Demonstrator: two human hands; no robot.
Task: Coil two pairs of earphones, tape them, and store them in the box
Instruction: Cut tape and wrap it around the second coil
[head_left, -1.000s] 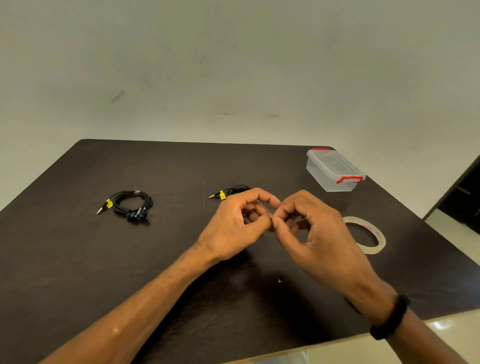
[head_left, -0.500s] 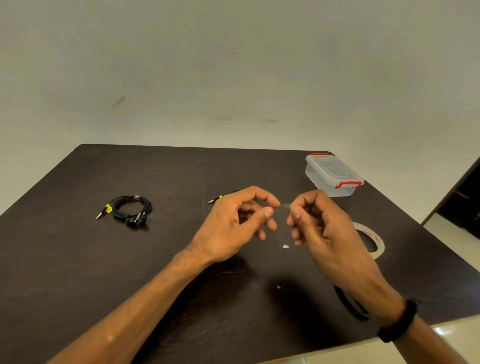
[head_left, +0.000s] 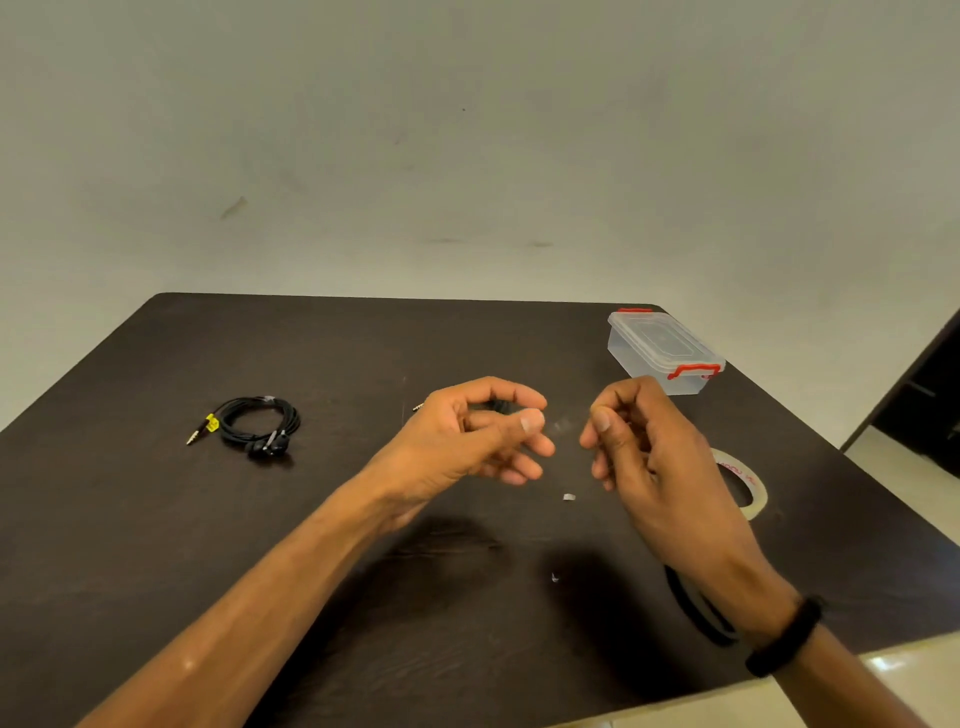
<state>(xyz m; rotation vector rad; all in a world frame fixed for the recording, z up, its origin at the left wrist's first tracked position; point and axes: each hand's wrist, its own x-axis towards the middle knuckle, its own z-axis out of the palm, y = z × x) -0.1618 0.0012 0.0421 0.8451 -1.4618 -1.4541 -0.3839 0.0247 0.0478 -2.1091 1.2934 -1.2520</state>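
Observation:
My left hand (head_left: 478, 434) and my right hand (head_left: 641, 441) hover over the middle of the dark table (head_left: 156, 519), a short gap between them. A faint strip of clear tape (head_left: 562, 426) spans that gap, each end pinched between a thumb and a forefinger. One coiled pair of black earphones (head_left: 260, 423) with a yellow tag lies at the left. Of the second pair, only the jack (head_left: 418, 407) peeks out behind my left hand. The clear box (head_left: 662, 348) with red clips stands closed at the back right.
A roll of clear tape (head_left: 745, 480) lies flat to the right of my right hand. A black ring (head_left: 693, 605) lies on the table under my right wrist. A small white scrap (head_left: 569, 497) sits on the table below the hands. The table's right edge is close.
My hands, fingertips together a second ago, have drawn apart sideways with the tape strip stretched between them. A small scrap now lies on the table below them.

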